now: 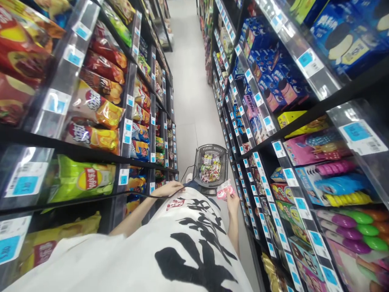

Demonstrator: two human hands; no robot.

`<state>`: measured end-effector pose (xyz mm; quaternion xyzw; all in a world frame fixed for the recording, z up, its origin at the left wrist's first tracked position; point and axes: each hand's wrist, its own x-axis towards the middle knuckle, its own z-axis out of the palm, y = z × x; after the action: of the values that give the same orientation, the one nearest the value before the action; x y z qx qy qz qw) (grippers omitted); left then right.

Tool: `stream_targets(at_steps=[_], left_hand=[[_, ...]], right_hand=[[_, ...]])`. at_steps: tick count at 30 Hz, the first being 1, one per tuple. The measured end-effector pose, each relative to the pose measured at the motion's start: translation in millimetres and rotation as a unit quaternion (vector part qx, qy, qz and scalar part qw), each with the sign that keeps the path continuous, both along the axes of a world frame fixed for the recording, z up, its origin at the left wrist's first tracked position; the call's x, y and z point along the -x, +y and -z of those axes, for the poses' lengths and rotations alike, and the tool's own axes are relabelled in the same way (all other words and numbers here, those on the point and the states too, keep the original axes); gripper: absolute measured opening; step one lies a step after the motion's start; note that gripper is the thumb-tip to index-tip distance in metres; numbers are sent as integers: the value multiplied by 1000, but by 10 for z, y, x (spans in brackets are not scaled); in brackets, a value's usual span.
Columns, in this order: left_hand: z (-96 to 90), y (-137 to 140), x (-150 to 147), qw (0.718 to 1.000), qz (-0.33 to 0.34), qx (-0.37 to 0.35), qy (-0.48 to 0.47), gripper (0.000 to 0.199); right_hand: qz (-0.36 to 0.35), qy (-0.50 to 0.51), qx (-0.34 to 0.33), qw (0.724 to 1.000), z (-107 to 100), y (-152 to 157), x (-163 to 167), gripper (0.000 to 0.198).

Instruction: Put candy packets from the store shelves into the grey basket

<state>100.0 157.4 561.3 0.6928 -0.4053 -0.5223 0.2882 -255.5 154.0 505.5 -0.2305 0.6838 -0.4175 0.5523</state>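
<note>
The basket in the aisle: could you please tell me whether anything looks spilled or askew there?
Nothing stands out: the packs lie jumbled but inside the basket, none visibly spilled. The pink pack near it is in the right hand. Small damage cannot be made out.

**Black shelves lined a narrow, pale-floored shop aisle**

The floor [185,77] was light grey and smooth, with thin seams between its tiles, and it ran straight ahead between two tall banks of shelving. Both the left shelves [18,136] and the right shelves [355,83] were black and many-tiered, their front edges carrying white-and-blue price labels [22,184]. Bright, even light fell on the floor. Far off, what seemed another dark rack [166,44] stood along the left side, too blurred to read clearly.
</note>
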Motion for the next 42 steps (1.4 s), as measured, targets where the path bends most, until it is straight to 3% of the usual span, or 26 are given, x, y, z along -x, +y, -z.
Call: stream_targets(at_steps=[3,6,10,12,15,18,20,24,28,32,37,42], left_hand=[[-35,-47,-285,996,-79,-29,3,42],[-34,-219,-428,983,-182,-11,-25,49],[-134,-630,-380,978,-203,34,-17,53],[-252,-860,-263,988,-139,69,-12,57],[-449,-1146,-15,990,26,132,-32,66],[-543,-1334,238,968,180,165,-64,77],[-510,-1418,356,942,274,170,-96,79],[-269,-1511,416,886,398,166,-171,61],[67,-1549,320,862,431,111,-241,67],[381,-1724,161,864,432,47,-255,68],[756,-2245,-159,866,442,1,-236,53],[1387,-2651,-564,875,449,-36,-180,44]], right_hand=[[-11,3,-2,1000,52,-151,53,69],[-23,12,12,1000,44,-371,85,68],[-41,21,43,998,-64,-746,21,64],[-59,26,62,996,-167,-938,-90,58],[-121,50,101,986,-365,-1176,-370,47],[-194,60,129,971,-539,-1324,-734,42],[-241,78,151,956,-595,-1375,-971,40],[-290,126,173,933,-531,-1410,-1345,31],[-300,137,146,932,-320,-1452,-1613,25],[-292,144,103,940,-61,-1616,-1884,23],[-273,133,49,952,349,-2004,-2279,32],[-269,106,-11,957,932,-2335,-2653,40]])
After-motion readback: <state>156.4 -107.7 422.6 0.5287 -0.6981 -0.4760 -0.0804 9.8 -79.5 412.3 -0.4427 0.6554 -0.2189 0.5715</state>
